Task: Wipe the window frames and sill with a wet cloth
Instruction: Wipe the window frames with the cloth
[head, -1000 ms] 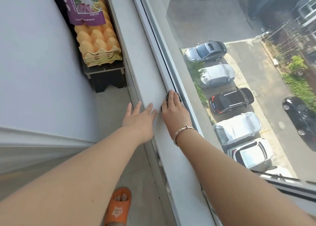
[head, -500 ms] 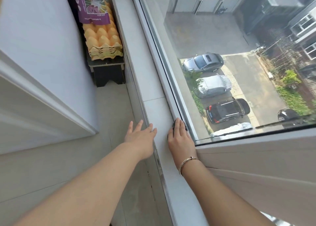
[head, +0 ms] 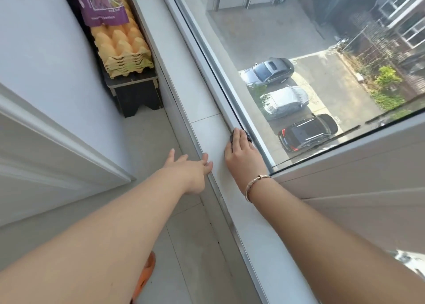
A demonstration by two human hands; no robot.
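1. Our right hand (head: 243,156) lies on the white sill (head: 207,110), right where the sill meets the window frame (head: 204,57).
2. Its fingers are straight and press down on a small dark cloth (head: 232,136). Only a little bit of the cloth peeks out by the fingertips, tucked against the bottom of the frame.
3. A thin bracelet (head: 254,184) sits on our right wrist.
4. Our left hand (head: 190,169) is flat with its fingers spread out a bit. It holds nothing. Its fingertips touch the inner edge of the sill, just beside the right hand.
5. On the floor to the left stands a dark stool (head: 135,94). A stack of yellow egg trays (head: 124,50) rests on it, and a purple bag (head: 101,2) lies on top of the trays.
6. Through the glass (head: 287,27) we see parked cars (head: 266,71) far below.
7. An orange slipper (head: 146,278) peeks out under our left arm.
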